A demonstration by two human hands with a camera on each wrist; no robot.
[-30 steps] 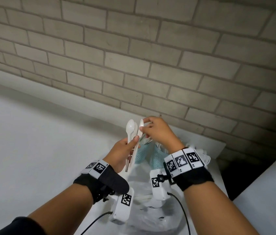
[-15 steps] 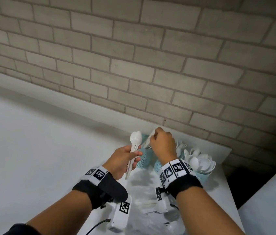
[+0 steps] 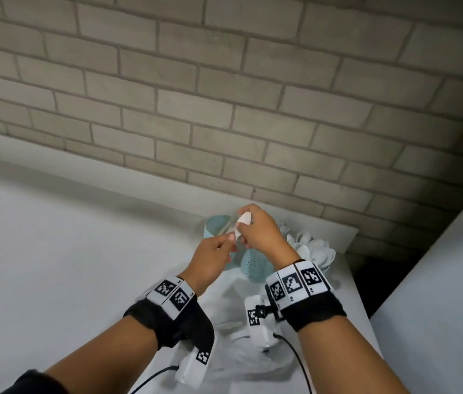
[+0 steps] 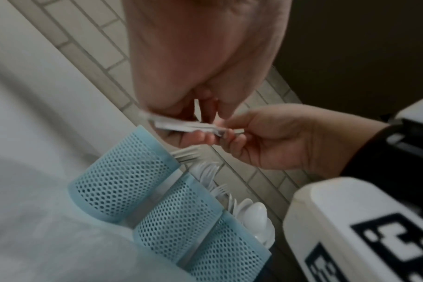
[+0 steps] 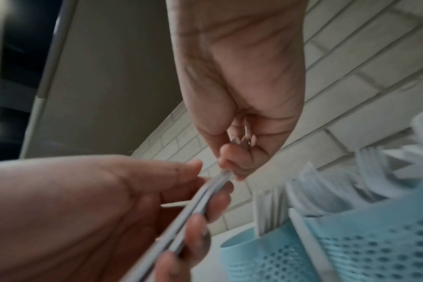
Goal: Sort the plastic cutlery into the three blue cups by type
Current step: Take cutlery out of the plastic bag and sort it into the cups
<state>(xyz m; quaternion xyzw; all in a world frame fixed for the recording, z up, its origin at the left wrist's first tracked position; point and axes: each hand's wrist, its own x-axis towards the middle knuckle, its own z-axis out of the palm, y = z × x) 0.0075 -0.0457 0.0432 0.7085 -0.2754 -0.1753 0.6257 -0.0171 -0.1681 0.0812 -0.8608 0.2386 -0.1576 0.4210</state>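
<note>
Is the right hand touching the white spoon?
Touching. In the head view the right hand has its fingers curled round the white spoon that the left hand also holds.

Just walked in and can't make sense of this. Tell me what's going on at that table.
A person is sorting white plastic cutlery into three blue mesh cups on a white table by a brick wall. Both hands are on a spoon above the cups: the left hand pinches its handle, and the right hand has its grip around the bowl end. Forks and spoons already stand in separate cups. A clear plastic bag lies in front.
</note>
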